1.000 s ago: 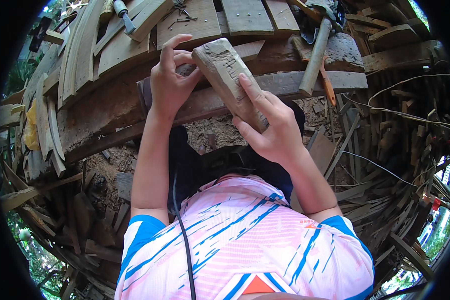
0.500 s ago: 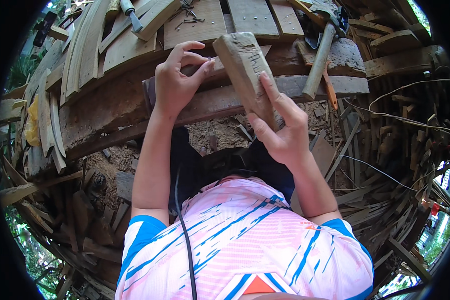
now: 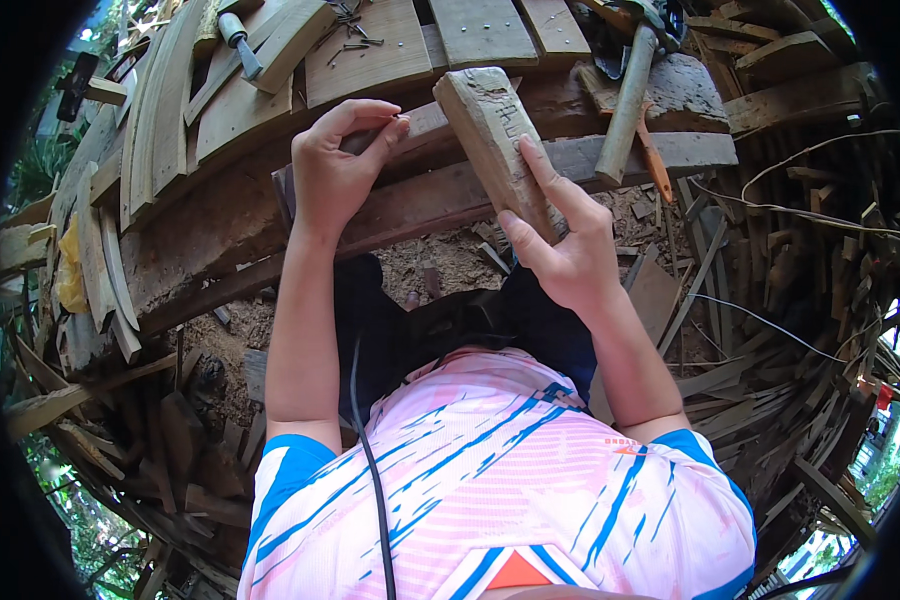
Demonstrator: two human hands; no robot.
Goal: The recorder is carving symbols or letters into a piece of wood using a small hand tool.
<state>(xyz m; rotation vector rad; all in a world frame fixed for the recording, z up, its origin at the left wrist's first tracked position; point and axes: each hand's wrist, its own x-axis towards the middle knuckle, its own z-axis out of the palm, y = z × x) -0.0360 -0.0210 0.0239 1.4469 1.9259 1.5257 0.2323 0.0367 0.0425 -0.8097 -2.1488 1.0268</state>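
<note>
Wood scraps [image 3: 760,390] flank a bench [image 3: 210,238], left fingers [image 3: 357,112] pinching a tiny object [image 3: 398,117], right fingers [image 3: 547,178] gripping a block [image 3: 492,145]

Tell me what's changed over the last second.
The wooden block has shifted rightward with the right hand, away from the left hand, whose index finger has curled down toward the thumb; whether they pinch something small is unclear. The right hand's hold, the loose nails and the wooden-handled tool stayed the same.

We have nails [image 3: 371,41] on a board [image 3: 375,72] before us, a chisel [image 3: 241,46] left of them, a handled tool [image 3: 627,105] right, wood scraps [image 3: 740,388] farther right.
</note>
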